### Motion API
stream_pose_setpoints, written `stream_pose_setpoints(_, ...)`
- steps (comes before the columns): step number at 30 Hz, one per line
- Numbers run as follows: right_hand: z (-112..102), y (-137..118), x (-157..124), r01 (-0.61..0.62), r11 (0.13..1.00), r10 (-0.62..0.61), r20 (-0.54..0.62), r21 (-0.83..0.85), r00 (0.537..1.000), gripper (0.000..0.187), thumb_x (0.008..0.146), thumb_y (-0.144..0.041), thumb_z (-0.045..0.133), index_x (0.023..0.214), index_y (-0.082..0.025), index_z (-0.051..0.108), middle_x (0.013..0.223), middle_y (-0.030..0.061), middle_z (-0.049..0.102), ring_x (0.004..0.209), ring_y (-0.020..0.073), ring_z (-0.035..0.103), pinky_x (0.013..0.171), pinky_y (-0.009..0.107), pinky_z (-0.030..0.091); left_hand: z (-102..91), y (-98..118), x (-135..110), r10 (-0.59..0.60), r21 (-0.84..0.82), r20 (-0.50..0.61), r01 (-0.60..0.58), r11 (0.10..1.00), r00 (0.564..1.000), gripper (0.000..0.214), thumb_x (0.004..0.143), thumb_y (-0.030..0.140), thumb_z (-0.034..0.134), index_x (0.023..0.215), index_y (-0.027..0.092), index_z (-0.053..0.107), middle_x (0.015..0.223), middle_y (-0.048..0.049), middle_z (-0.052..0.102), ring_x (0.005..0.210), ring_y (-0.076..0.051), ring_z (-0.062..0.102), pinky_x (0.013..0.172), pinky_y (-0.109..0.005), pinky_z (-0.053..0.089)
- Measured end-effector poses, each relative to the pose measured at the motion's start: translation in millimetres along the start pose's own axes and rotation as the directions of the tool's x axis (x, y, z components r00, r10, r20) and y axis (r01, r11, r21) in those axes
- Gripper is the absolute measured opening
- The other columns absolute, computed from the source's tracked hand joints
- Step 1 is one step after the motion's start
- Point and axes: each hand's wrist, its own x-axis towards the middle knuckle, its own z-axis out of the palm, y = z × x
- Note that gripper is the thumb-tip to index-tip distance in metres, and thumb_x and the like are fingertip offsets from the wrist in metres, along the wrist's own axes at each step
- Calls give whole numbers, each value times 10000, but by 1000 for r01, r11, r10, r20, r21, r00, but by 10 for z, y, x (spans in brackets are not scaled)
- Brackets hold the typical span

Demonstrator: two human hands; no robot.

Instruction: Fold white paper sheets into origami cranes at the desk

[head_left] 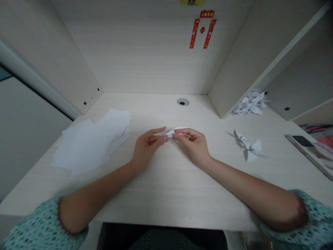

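A small folded piece of white paper (170,133) is held between my two hands, just above the middle of the desk. My left hand (148,144) pinches its left end between thumb and fingers, with the index finger stretched out above. On the other end, my right hand (194,144) has its thumb and index finger closed, the remaining fingers curled. Part of the folded paper is hidden behind the fingertips. Left of my hands lies a loose stack of white paper sheets (88,142). To the right rest two folded paper figures (252,149), close together.
A heap of folded paper pieces (252,102) lies at the back right beside the upright partition (234,76). A flat device or case (309,149) is at the right edge. The back panel stands behind a round cable hole (183,102).
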Motion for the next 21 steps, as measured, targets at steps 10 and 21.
stream_pose_setpoints(10, -18, 30, -28, 90, 990, -82, 80, -108, 993, 153, 666, -289, 754, 780, -196, 713, 774, 37, 726, 697, 154, 655, 703, 298, 519, -27, 10, 33, -7, 145, 20, 4, 989, 1000, 315, 735, 449, 661, 864, 170, 730, 779, -55, 738, 733, -174, 680, 726, -280, 538)
stream_pose_setpoints(21, -33, 26, -1, 104, 982, -93, 80, -158, 992, 179, 694, -320, 717, 743, -191, 603, 648, 13, 678, 613, 145, 638, 617, 276, 497, -27, -51, 70, -60, 198, 62, 46, 979, 996, 266, 705, 453, 679, 803, 212, 733, 740, -46, 739, 716, -188, 688, 711, -281, 537)
